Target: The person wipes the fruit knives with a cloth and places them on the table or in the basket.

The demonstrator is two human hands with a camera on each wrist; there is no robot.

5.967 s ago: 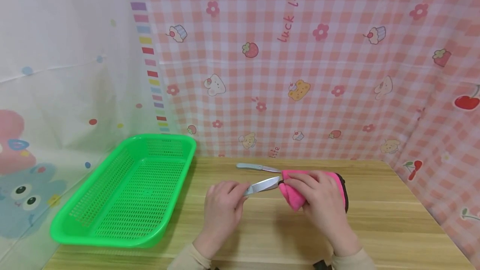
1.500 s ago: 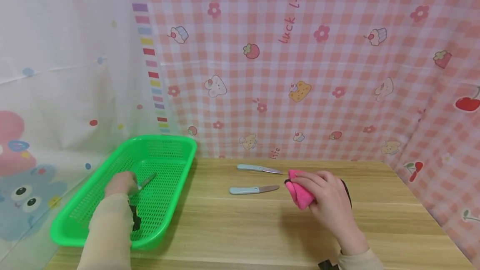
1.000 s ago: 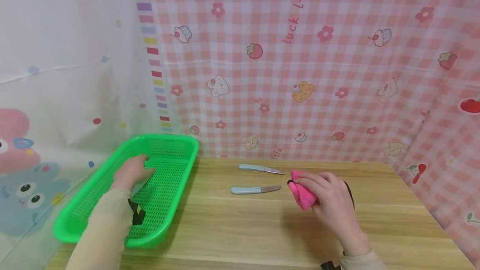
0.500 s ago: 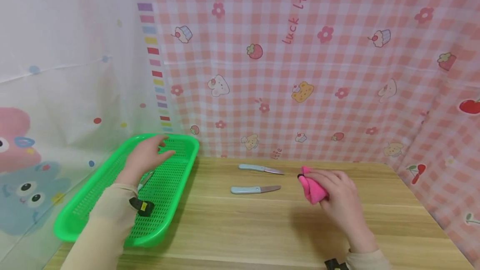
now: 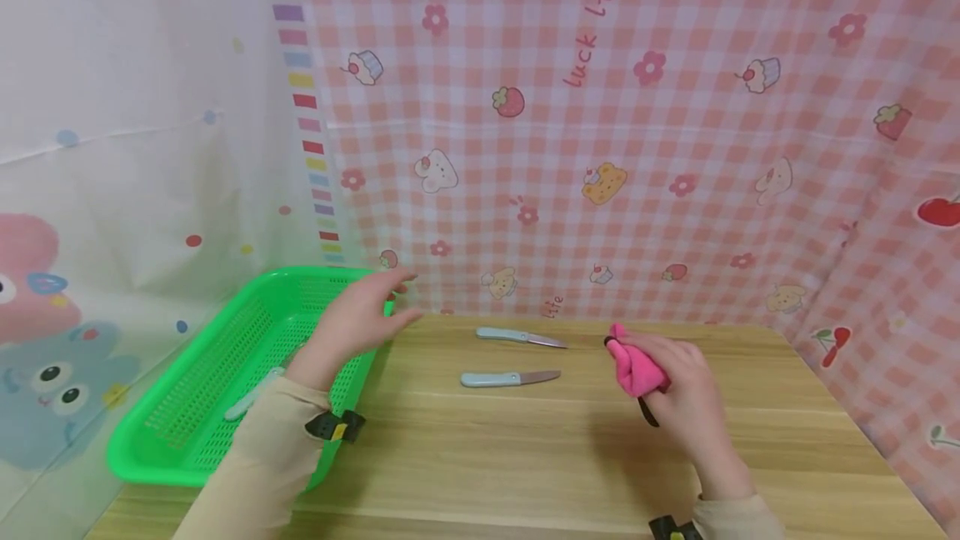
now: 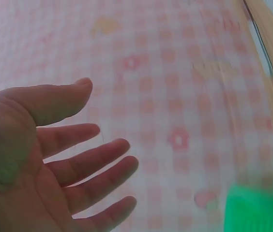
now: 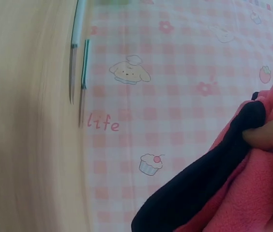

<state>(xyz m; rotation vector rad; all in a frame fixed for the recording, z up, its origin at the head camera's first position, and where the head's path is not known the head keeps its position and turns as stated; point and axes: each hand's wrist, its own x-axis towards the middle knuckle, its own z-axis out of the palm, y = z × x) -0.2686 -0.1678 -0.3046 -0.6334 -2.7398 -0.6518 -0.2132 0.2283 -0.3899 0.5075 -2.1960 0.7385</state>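
My left hand [image 5: 356, 319] is raised over the right rim of the green basket [image 5: 142, 465]. Its fingers are spread and hold nothing, as the left wrist view also shows. Inside the basket lies a knife [image 5: 251, 397] with a pale blue handle; my forearm hides part of it. Two similar knives lie on the table, a rear knife [image 5: 517, 337] and a front knife [image 5: 501, 379], both with blades pointing right. To their right, my right hand [image 5: 686, 390] grips a bunched pink cloth [image 5: 636, 369] with black edging [image 7: 199, 179].
The wooden table [image 5: 525, 473] ends at the back against a pink checked curtain [image 5: 465, 215]. A white patterned curtain [image 5: 150, 182] hangs beside the basket at the left. Dark straps with small devices sit on both wrists.
A knife that my left hand carried now lies in the basket, released. The left hand has risen and moved right. My right hand, with the cloth, has shifted slightly right.
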